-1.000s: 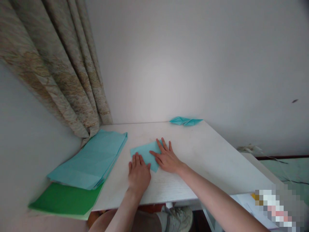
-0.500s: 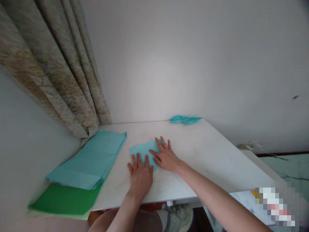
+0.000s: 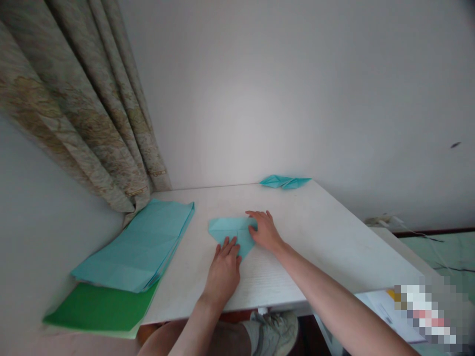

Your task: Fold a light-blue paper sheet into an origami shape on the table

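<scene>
A light blue folded paper [image 3: 232, 230] lies on the white table [image 3: 315, 247] in front of me. My left hand [image 3: 224, 264] rests flat on the table with its fingertips pressing the paper's near corner, fingers together and stretched out. My right hand [image 3: 264, 230] lies on the paper's right side, fingers extended and pressing it down. The paper now shows a pointed, partly folded shape with a crease down its middle.
A stack of light blue sheets [image 3: 141, 244] lies at the left over green sheets [image 3: 98, 309]. Folded blue paper pieces [image 3: 284, 181] sit at the table's far edge by the wall. A curtain [image 3: 74, 99] hangs at left. My shoe [image 3: 276, 329] shows beneath the table.
The paper has turned and shifted slightly right, showing a pointed shape. My left hand moved right onto its near corner; my right hand moved to the paper's right edge.
</scene>
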`<action>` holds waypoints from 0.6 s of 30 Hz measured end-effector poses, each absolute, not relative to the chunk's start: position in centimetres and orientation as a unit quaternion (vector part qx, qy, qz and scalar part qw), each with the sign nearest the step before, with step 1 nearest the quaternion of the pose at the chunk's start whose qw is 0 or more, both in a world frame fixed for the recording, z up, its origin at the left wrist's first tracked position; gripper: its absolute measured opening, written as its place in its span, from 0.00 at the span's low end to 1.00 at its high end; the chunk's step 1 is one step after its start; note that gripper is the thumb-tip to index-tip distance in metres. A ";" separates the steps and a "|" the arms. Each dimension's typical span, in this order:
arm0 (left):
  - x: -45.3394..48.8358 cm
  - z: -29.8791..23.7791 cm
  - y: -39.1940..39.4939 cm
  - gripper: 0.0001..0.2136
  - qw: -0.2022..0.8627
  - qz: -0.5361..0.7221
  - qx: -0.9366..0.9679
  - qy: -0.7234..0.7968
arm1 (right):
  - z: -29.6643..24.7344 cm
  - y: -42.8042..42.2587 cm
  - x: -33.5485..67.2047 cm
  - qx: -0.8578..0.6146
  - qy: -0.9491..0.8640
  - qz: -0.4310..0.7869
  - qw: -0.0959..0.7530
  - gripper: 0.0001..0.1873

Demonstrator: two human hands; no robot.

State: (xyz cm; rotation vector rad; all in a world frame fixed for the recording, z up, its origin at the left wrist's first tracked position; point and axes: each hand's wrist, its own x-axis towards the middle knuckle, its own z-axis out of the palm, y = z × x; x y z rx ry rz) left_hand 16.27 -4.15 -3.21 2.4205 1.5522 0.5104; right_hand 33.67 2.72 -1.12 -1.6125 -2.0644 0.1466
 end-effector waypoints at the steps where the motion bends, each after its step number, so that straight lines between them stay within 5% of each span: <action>1: 16.3 -3.2 -4.2 0.17 0.110 0.174 0.823 0.529 | -1.2 2.9 33.8 -0.601 -0.750 0.062 0.268 0.26; 10: 16.4 -3.6 -4.2 0.20 0.078 0.187 0.830 0.520 | -1.0 2.7 34.4 -0.541 -0.784 0.053 0.300 0.14; 18: 16.4 -3.8 -4.2 0.19 0.060 0.213 0.829 0.514 | -0.2 2.1 34.4 -0.491 -0.846 0.052 0.199 0.22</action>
